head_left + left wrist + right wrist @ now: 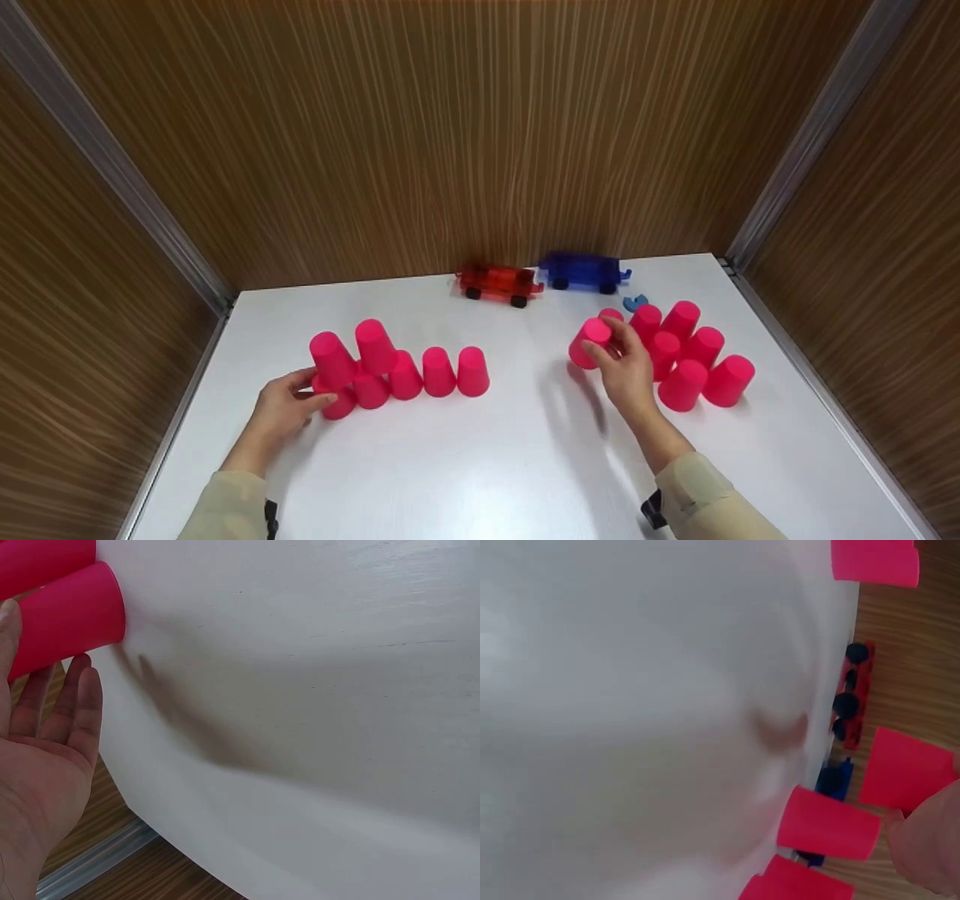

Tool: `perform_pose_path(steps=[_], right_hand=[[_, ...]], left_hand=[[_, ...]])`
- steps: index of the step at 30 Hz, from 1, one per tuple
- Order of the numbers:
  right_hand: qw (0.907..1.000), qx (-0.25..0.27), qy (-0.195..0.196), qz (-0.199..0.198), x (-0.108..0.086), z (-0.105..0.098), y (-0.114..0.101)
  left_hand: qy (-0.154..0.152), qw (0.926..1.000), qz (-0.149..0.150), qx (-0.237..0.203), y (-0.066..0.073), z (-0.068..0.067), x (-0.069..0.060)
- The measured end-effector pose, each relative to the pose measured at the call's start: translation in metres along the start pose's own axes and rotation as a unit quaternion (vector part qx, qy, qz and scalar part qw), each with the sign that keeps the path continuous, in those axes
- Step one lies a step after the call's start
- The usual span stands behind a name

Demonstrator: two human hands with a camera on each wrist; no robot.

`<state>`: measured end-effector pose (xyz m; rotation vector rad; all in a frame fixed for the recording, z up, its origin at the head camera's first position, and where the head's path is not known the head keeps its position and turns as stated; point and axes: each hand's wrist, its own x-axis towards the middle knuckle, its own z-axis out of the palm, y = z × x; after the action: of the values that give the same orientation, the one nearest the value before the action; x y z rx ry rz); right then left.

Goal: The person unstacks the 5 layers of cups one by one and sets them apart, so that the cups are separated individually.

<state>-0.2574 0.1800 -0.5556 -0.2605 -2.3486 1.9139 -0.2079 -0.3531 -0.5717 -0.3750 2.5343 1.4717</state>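
Head view: a person's L hand (281, 409) and R hand (628, 369) are working over a white counter (465, 465). On the L side, a btm row of five pink cups (439, 375) is standing closed ends up, w/ two upper cups (375, 346) resting on its L end, seemingly straddling those below. The L hand's fingers are curling round the leftmost btm cup (342, 406), thumb in front; how firmly they're pressing, can't tell. The R hand's fingers are pinching a lifted cup (585, 349), holding it above the counter just beside the loose cups (683, 386). Approx. seven of these are standing grouped on the R side, unstacked. Progress, by judgement: btm row is looking complete, second tier approx. half built, as nothing's sitting over the row's two rightmost cups; the lifted cup & loose group are looking left to stack, so about half the cups are remaining. Farther back, a red toy wagon (499, 283), a blue toy wagon (583, 271) & a small blue piece (636, 303) are sitting near the counter's far edge, apparently playing no part.
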Motion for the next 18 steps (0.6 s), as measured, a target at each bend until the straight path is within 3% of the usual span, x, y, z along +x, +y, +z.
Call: perform_pose_path(steps=[8,18], right_hand=[[0.9993,-0.011,0.021,0.029,-0.002,-0.019,0.018],[0.9983,-0.027,0.028,0.043,-0.003,-0.026,0.035]], left_hand=[[0.003,1.0000,-0.004,0.001,0.000,0.000,0.000],[-0.002,1.0000,-0.002,-0.009,0.001,0.000,-0.002]])
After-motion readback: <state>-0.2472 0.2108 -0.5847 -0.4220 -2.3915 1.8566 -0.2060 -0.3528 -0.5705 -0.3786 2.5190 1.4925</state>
